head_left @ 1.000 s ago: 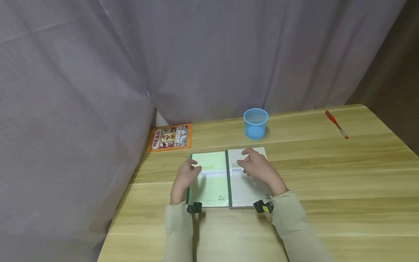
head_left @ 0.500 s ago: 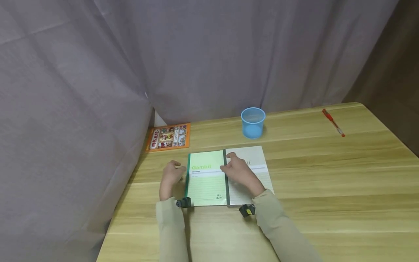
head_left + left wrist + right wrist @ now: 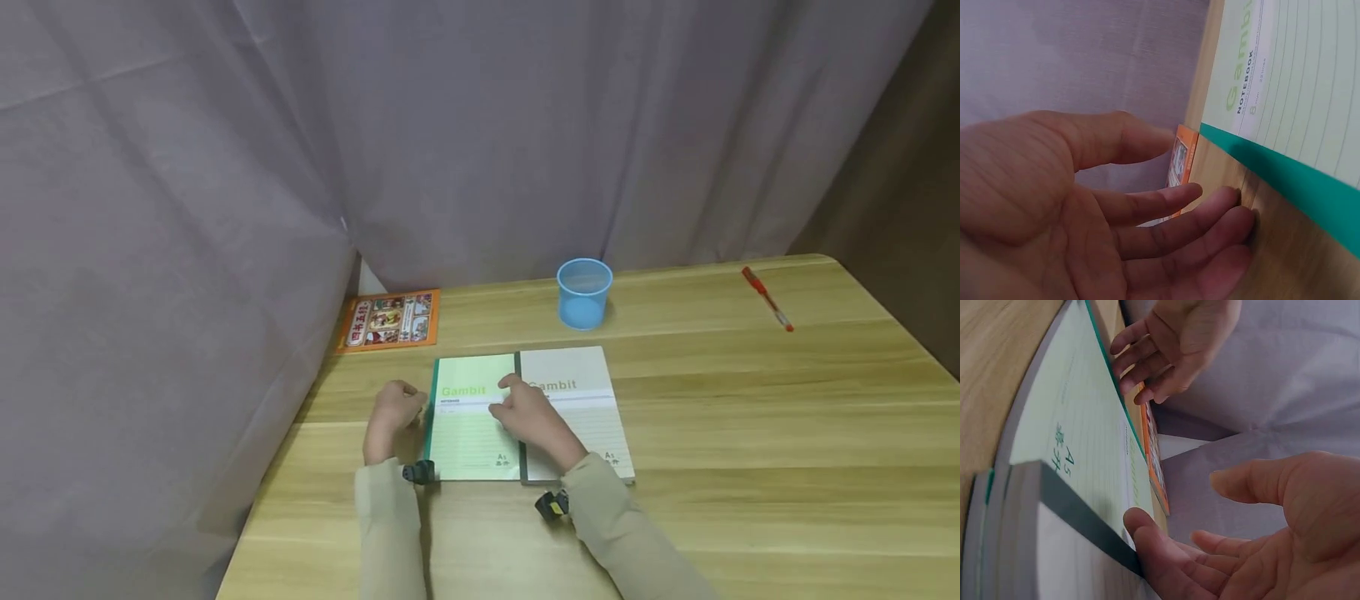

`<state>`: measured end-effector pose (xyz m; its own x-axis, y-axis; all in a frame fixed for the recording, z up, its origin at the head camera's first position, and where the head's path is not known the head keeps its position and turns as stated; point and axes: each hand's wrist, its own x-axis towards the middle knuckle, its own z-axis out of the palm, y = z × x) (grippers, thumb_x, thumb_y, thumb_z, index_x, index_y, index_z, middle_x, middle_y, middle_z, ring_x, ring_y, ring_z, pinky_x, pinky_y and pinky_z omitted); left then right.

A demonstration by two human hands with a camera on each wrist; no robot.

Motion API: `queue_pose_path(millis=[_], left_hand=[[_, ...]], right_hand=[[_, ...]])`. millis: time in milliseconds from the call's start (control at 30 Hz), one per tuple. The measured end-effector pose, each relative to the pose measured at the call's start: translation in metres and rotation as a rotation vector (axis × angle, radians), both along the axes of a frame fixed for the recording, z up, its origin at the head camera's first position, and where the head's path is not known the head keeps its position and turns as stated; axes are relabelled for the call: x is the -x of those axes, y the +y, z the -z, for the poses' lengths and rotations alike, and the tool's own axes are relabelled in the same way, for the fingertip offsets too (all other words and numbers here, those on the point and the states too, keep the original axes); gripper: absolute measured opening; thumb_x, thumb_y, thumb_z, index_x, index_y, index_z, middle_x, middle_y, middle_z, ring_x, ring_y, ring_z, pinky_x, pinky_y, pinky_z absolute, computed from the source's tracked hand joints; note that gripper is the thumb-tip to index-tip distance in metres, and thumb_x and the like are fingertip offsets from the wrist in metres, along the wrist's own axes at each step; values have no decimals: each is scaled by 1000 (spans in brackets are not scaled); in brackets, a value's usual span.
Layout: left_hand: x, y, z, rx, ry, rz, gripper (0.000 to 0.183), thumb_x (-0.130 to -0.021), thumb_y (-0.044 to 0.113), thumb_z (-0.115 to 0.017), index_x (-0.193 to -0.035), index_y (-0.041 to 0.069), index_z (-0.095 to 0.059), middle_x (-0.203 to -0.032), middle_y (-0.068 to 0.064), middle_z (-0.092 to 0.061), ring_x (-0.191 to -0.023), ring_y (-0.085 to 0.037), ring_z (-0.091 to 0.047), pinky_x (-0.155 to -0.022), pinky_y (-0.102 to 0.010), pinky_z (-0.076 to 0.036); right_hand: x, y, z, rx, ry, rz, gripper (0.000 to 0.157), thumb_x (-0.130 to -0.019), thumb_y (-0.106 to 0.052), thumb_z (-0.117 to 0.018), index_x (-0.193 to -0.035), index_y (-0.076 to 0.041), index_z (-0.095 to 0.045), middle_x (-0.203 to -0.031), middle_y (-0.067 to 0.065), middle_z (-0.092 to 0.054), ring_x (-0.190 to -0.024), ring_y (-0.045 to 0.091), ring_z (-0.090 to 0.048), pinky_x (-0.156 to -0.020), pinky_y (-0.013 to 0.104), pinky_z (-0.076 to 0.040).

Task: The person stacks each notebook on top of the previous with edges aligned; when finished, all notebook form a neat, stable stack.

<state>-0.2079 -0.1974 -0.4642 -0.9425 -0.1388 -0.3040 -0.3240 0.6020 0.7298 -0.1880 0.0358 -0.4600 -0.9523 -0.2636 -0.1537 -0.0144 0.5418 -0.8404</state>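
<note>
A green "Gambit" notebook [image 3: 472, 450] lies on the wooden table, its teal spine to the left. Against its right side lies a whitish "Gambit" notebook [image 3: 581, 425] with a dark spine; the right wrist view shows it on top of a thicker stack. My left hand [image 3: 396, 410] is just left of the teal spine, fingers loosely bent and holding nothing. My right hand [image 3: 528, 415] is over the seam between the notebooks, thumb and fingers apart. In the right wrist view its lower fingertips [image 3: 1138, 520] are right at the dark spine.
An orange picture book [image 3: 390, 319] lies at the table's back left corner. A blue plastic cup-shaped bin [image 3: 583, 308] stands behind the notebooks. Farther right is a red pen [image 3: 767, 297]. Grey curtains [image 3: 480, 133] hang along the table's back and left.
My right hand has moved left from the whitish notebook to the seam and the green cover. My left hand has moved left off the green cover to beside its spine.
</note>
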Motion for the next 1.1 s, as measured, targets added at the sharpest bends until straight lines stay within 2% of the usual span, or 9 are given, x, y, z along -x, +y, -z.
queue_pose_path(millis=[100, 233, 367, 500, 633, 700, 833, 967, 1100], left_hand=[[-1, 2, 0, 28, 26, 1, 24, -96, 13, -58, -107, -7, -63, -84, -12, -65, -68, -21, -61, -57, -29, -50], [-2, 11, 2, 100, 78, -5, 18, -92, 9, -60, -82, -3, -66, -67, -8, -58, -58, -19, -54, -49, -27, -44], [-2, 22, 6, 129, 99, -16, 30, -88, 7, -62, -61, 7, -50, -56, -1, -42, -49, -15, -40, -43, -25, -34], [-2, 27, 6, 139, 73, 8, 28, -85, 5, -63, -64, 9, -45, -59, 0, -38, -52, -16, -37, -46, -27, -32], [-3, 25, 2, 120, 40, 26, 5, -83, -1, -64, -86, -3, -60, -76, -9, -53, -68, -24, -50, -57, -31, -42], [-3, 25, 2, 87, 22, 20, 16, -83, -3, -63, -99, -7, -62, -88, -14, -59, -78, -27, -53, -64, -34, -46], [-3, 22, 6, -5, 20, 8, 27, -82, -7, -59, -108, -11, -60, -98, -17, -60, -85, -30, -54, -69, -36, -46], [-3, 15, 13, -169, 14, -32, 28, -84, -9, -55, -112, -11, -54, -106, -19, -56, -92, -32, -50, -75, -37, -44], [-3, 8, 17, -272, -14, -76, 29, -87, -8, -53, -115, -8, -50, -115, -21, -52, -104, -36, -47, -88, -47, -44]], right_hand=[[0, -2, 2, -22, 9, 3, 47, -98, -13, -62, -137, 9, -49, -84, 10, -70, -67, 18, -59, -62, 33, -48], [1, -3, 6, -34, 7, -6, 44, -97, -14, -63, -134, 7, -53, -96, 12, -72, -79, 19, -65, -78, 41, -54], [5, 1, 12, -18, -4, -10, 43, -96, -13, -63, -132, 8, -54, -98, 13, -73, -81, 20, -67, -80, 42, -55], [9, 8, 17, 51, -24, -14, 39, -95, -5, -60, -130, 11, -54, -91, 12, -73, -71, 20, -67, -68, 35, -55], [12, 12, 21, 131, -44, -29, 36, -94, 0, -58, -128, 13, -54, -89, 14, -72, -67, 21, -68, -63, 32, -57], [14, 14, 21, 150, -59, -33, 36, -94, 0, -58, -128, 13, -53, -89, 14, -71, -67, 21, -68, -63, 32, -57], [17, 14, 22, 169, -64, -14, 36, -93, 1, -57, -127, 12, -54, -84, 13, -71, -64, 20, -66, -60, 30, -57], [18, 14, 22, 201, -62, 44, 35, -92, 3, -56, -126, 12, -54, -79, 13, -67, -59, 19, -64, -58, 30, -56], [17, 13, 20, 194, -68, 95, 39, -92, 2, -56, -129, 11, -52, -77, 13, -65, -57, 17, -63, -56, 30, -57]])
